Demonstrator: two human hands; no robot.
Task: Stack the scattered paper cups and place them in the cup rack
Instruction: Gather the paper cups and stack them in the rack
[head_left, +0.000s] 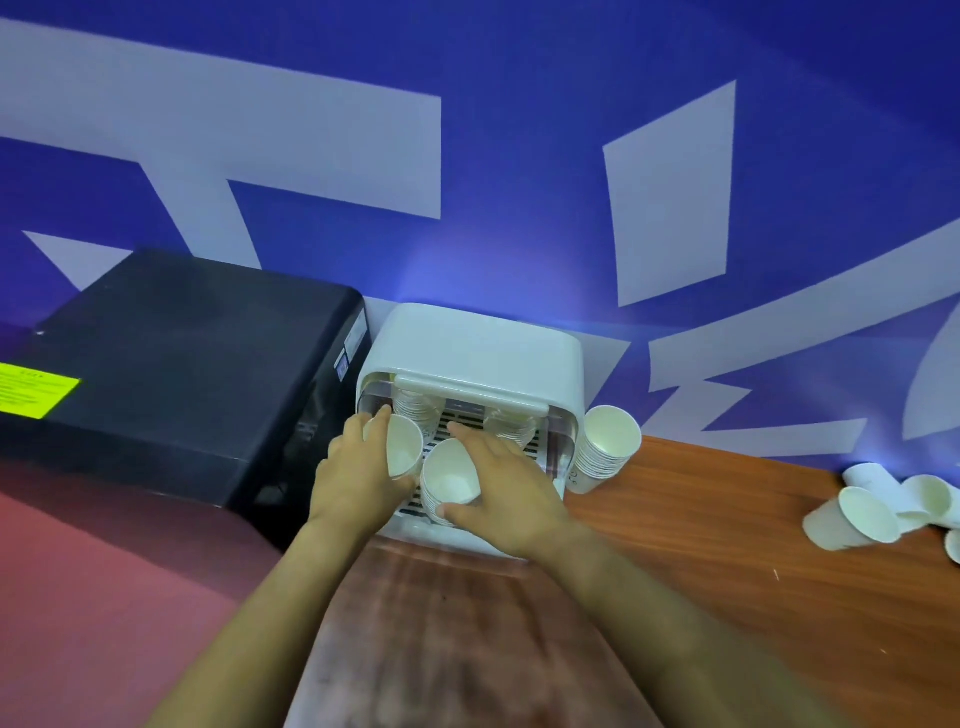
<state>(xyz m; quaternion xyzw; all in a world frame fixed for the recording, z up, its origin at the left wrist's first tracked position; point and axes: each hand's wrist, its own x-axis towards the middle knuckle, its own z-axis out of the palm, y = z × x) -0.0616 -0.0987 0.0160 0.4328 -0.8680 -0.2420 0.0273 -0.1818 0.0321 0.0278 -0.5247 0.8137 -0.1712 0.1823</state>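
Cup stack (605, 449) right of rack (475, 348)

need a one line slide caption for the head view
Left hand and right hand each hold paper cups at the open white cup rack, loose cups waiting on the table.

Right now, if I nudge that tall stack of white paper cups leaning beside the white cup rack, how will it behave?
The tall stack of white paper cups already tilts against the white cup rack, so it would probably topple. Thin paper suggests it is light and crushable. Once down, it would likely roll on the smooth wooden table.
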